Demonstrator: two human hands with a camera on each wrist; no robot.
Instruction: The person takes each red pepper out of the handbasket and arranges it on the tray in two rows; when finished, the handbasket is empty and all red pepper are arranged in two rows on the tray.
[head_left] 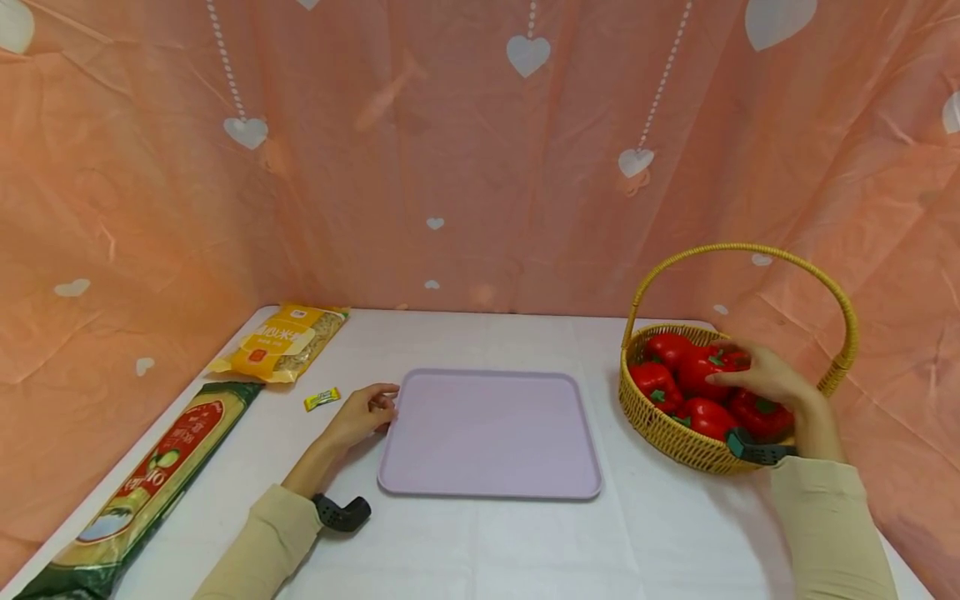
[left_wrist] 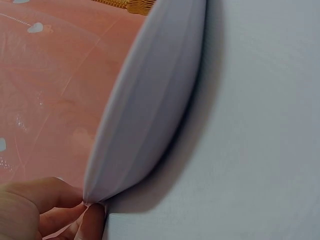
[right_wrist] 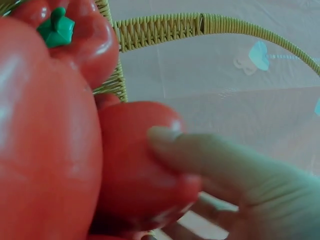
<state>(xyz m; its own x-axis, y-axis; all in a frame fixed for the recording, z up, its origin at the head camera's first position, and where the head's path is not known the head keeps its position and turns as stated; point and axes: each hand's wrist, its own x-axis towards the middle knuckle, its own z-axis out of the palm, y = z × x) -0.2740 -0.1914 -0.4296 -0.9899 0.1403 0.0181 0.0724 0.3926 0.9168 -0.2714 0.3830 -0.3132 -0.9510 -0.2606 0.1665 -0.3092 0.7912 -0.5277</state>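
Observation:
A shallow lilac tray (head_left: 487, 433) lies on the white table in front of me. My left hand (head_left: 363, 417) is at its left side, and in the left wrist view the fingertips pinch the tray's rim (left_wrist: 145, 100). To the right, a woven basket (head_left: 637, 412) with a tall arched handle holds several red bell peppers. My right hand (head_left: 765, 375) reaches into it and grips one red bell pepper (head_left: 703, 371). Up close in the right wrist view, the thumb lies across this pepper (right_wrist: 135, 160), with the other fingers partly hidden behind it.
On the left lie a yellow bag of grains (head_left: 281, 342), a small yellow-green wrapped packet (head_left: 322, 399) and a long green-and-gold package (head_left: 161, 475). Another pepper (head_left: 654, 385) sits at the basket's left. A pink curtain with white hearts (head_left: 480, 167) hangs behind the table.

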